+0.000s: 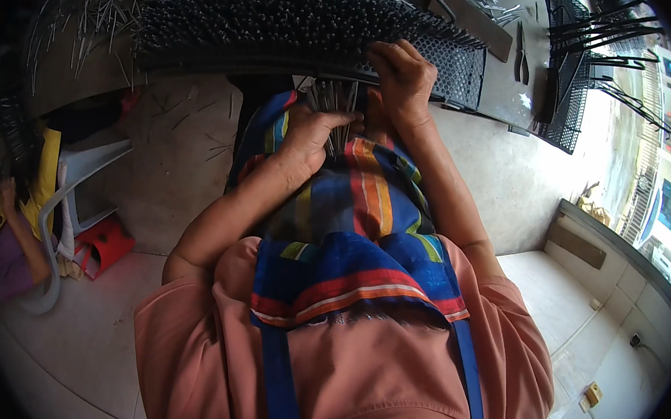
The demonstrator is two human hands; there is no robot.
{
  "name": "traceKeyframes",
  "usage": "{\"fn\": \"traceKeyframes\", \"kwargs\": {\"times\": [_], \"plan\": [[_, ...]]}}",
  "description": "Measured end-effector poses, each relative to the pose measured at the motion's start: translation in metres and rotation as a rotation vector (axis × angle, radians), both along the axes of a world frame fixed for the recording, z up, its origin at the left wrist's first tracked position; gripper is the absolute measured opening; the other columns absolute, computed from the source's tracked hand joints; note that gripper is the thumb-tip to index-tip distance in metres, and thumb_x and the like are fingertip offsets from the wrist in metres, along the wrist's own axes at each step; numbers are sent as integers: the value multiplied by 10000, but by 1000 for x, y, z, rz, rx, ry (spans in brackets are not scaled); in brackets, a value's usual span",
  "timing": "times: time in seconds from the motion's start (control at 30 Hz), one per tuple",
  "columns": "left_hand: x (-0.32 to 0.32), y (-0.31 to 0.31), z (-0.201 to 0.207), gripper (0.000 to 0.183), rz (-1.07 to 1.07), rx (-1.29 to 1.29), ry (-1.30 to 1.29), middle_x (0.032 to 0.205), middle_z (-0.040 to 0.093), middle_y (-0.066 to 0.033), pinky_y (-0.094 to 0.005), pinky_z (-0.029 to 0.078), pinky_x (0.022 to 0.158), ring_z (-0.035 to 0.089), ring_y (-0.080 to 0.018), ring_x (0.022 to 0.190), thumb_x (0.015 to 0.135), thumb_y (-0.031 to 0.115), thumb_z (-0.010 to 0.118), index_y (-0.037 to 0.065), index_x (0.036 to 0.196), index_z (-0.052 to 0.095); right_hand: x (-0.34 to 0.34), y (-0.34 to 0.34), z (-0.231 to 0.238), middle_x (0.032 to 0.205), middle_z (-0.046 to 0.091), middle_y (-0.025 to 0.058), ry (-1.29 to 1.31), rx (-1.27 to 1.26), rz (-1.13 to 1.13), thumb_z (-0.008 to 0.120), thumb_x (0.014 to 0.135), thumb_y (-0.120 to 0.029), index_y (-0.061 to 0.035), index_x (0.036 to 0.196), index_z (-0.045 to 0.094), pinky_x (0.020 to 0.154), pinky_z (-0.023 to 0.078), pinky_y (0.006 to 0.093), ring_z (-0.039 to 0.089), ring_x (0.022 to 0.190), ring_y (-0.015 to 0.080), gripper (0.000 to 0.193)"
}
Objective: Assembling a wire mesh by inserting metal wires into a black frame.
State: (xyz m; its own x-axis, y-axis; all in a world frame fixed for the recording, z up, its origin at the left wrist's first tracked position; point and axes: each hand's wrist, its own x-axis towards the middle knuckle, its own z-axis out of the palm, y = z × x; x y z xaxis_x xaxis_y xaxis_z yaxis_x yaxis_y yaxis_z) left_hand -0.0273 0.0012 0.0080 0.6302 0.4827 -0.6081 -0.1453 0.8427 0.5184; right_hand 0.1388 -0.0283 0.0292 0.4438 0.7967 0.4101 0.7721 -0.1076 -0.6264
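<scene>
Your left hand (pixel 310 138) is holding a bundle of thin, grey metal rods (pixel 334 103) above your multicoloured striped cloth apron (pixel 381 186); its grip is clamping on the bundle, with the thumb lying across the rods. Your right hand (pixel 405 76) is hovering at the near edge of the black perforated tray (pixel 463 73), fingers curling; you cannot tell whether its grip is closing on a rod. Dark upright rods (pixel 282 32) are filling most of the tray, which is resting on the grey table (pixel 508 107).
</scene>
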Motion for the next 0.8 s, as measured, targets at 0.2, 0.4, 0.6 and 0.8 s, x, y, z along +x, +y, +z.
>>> {"fn": "traceKeyframes", "kwargs": {"times": [0.2,0.4,0.6,0.8], "plan": [[2,4,0,286,25,-40,9,916,696,-114,-347,590,639,696,-232,766,766,-128,636,-5,1024,646,0,-1,7,766,634,78,-146,-108,50,719,784,-109,-85,889,722,553,489,329,639,633,256,108],[0,1,6,301,-15,-76,-134,945,696,-110,-344,598,672,699,-230,790,783,-112,633,2,1061,634,-1,-28,8,715,644,68,428,-283,31,705,809,-93,-29,896,700,532,484,300,636,594,175,108],[4,-5,3,218,11,-11,-90,938,697,-133,-366,591,739,700,-246,825,852,-31,624,7,1066,639,2,-41,16,700,636,31,1311,-283,-28,694,826,-51,-1,840,683,507,409,222,540,585,60,54],[-4,-17,-9,195,-161,-49,77,863,696,-154,-345,601,654,703,-239,735,847,-63,552,-35,1019,642,17,-33,14,712,601,-15,842,219,-148,694,820,-11,-4,857,694,520,359,181,476,577,41,38]]}}
